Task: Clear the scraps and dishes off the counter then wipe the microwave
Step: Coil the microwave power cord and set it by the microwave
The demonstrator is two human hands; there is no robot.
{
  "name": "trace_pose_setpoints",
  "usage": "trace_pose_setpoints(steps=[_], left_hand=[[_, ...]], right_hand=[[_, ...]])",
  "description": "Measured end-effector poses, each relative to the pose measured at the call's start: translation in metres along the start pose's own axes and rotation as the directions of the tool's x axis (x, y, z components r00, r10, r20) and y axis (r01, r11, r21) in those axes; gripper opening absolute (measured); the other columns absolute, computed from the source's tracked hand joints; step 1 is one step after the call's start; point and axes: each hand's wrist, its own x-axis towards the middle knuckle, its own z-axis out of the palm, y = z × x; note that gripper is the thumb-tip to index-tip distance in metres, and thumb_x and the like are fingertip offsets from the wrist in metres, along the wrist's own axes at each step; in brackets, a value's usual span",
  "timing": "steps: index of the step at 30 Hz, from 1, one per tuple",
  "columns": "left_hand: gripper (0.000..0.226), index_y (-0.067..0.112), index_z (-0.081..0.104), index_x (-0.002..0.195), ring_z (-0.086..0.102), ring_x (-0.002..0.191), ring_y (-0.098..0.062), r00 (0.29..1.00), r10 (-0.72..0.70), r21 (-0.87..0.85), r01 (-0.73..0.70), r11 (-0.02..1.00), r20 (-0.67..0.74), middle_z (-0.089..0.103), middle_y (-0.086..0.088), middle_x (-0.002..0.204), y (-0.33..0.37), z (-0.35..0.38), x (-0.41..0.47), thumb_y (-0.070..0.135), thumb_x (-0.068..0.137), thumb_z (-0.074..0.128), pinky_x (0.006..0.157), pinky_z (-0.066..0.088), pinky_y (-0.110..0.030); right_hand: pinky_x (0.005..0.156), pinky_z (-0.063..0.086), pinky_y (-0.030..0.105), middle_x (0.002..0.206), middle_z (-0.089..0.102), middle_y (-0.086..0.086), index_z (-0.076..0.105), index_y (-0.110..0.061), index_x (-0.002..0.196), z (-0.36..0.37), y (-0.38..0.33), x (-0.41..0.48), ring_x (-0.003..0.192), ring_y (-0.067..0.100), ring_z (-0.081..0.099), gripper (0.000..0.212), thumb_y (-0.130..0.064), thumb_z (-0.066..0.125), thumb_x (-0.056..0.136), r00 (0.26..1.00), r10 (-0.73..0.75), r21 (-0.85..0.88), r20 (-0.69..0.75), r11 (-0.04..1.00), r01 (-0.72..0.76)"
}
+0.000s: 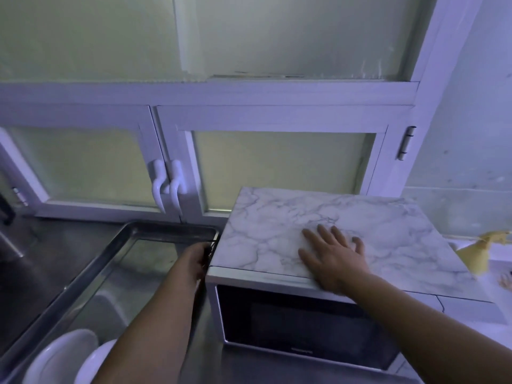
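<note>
My right grip (333, 259) lay spread flat on the white marble-patterned microwave (277, 217); left grip (197, 260) touched its side, closure I couldn't tell.

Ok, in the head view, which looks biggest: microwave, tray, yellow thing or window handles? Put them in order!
1. Microwave
2. Tray, partly hidden
3. The yellow thing and window handles look about alike. The picture's edge cuts the yellow thing off, so I won't rank those two.
</note>
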Motion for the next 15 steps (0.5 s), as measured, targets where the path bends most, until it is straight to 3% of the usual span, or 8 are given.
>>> trace_pose_setpoints(steps=[3,6,10,12,15], left_hand=[[0.013,0.006,0.060,0.098,0.056,0.083,-0.025,1.000,0.014,-0.045,-0.015,0.999,-0.021,0.058,-0.014,0.092,0.010,-0.004,0.018,0.010,0.099,0.047,0.070,0.053,-0.032],[0.023,0.006,0.057,0.081,0.055,0.074,-0.024,0.999,-0.019,-0.106,0.015,0.994,-0.031,0.056,-0.012,0.083,0.020,-0.003,0.035,0.012,0.101,0.046,0.047,0.054,-0.027],[0.025,0.010,0.050,0.074,0.047,0.067,-0.021,0.997,0.047,-0.209,-0.059,0.976,-0.059,0.047,-0.008,0.079,0.051,0.014,0.065,0.009,0.099,0.048,0.066,0.046,-0.031],[0.027,0.012,0.050,0.073,0.046,0.063,-0.016,0.993,0.110,-0.240,-0.117,0.964,-0.042,0.048,-0.005,0.072,0.072,0.034,0.068,0.013,0.100,0.052,0.066,0.042,-0.028],[0.008,0.013,0.064,0.091,0.054,0.067,-0.006,0.964,0.257,-0.207,-0.237,0.949,0.072,0.059,0.004,0.071,0.102,0.063,0.044,0.014,0.097,0.059,0.065,0.045,-0.020]], right_hand=[[0.120,-0.003,0.054,0.169,-0.001,-0.010,0.004,-0.047,0.156,0.010,0.007,0.003,0.155,0.016,-0.005,0.072,-0.074,0.008,0.089,0.999,-0.021,-0.014,-0.048,1.000,0.020],[0.120,-0.001,0.052,0.168,0.001,-0.011,0.005,-0.047,0.155,0.013,0.008,0.001,0.155,0.015,-0.003,0.082,-0.078,-0.001,0.079,0.996,-0.027,-0.022,-0.087,0.999,0.025],[0.121,0.001,0.050,0.168,0.002,-0.014,0.009,-0.048,0.155,0.012,0.004,0.001,0.155,0.012,-0.002,0.076,-0.077,0.007,0.084,0.994,-0.012,-0.023,-0.108,1.000,0.010],[0.121,0.000,0.049,0.168,0.003,-0.015,0.010,-0.048,0.154,0.011,0.005,0.001,0.155,0.012,-0.001,0.073,-0.076,0.011,0.087,0.995,-0.007,-0.018,-0.104,1.000,0.005],[0.122,0.001,0.049,0.168,0.004,-0.016,0.011,-0.048,0.154,0.010,0.005,0.001,0.155,0.011,-0.001,0.073,-0.076,0.013,0.088,0.995,-0.005,-0.019,-0.096,1.000,0.003]])
